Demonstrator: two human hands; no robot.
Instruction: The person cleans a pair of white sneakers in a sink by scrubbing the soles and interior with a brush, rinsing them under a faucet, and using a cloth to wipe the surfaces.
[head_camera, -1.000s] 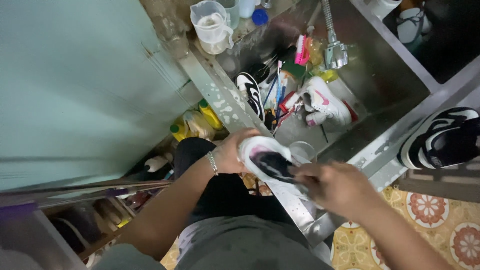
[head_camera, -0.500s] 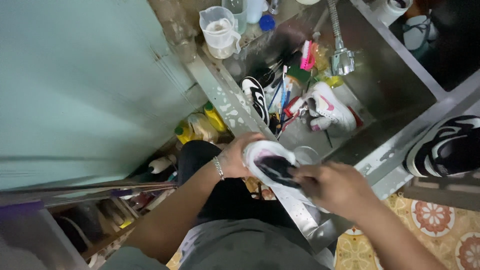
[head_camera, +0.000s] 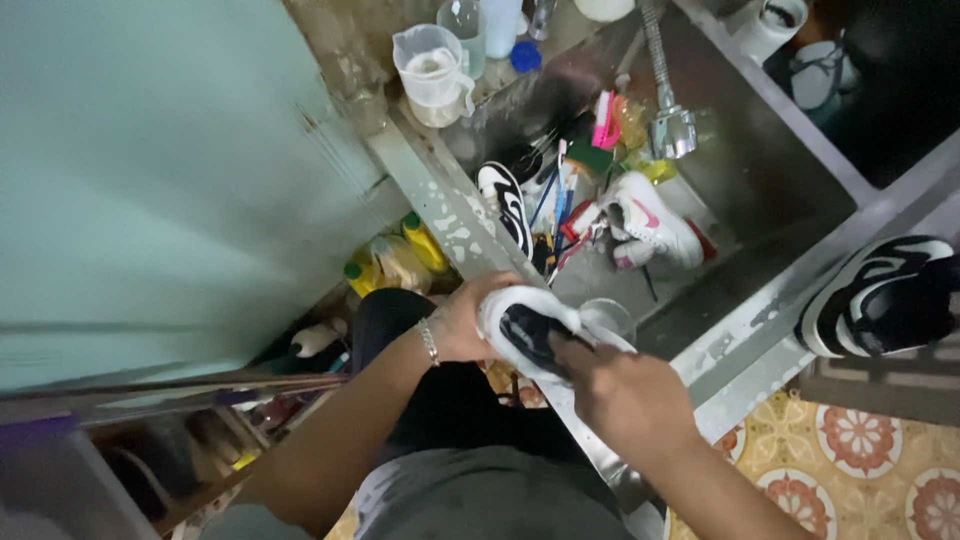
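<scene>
Sneaker, white with a dark inside, sits over the sink's near edge. My left hand has its grip wrapped round the heel to steady it, while my right hand pushes fingers into the opening; can't tell what they pinch.

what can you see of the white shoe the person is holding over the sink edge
The white shoe is a low sneaker with a white upper and a dark inside at its opening. It looks soft, perhaps leather-like. It lies tilted with the opening facing up, over the near rim of the steel sink. The left hand cups one end; the right hand has its fingers at the opening.
</scene>
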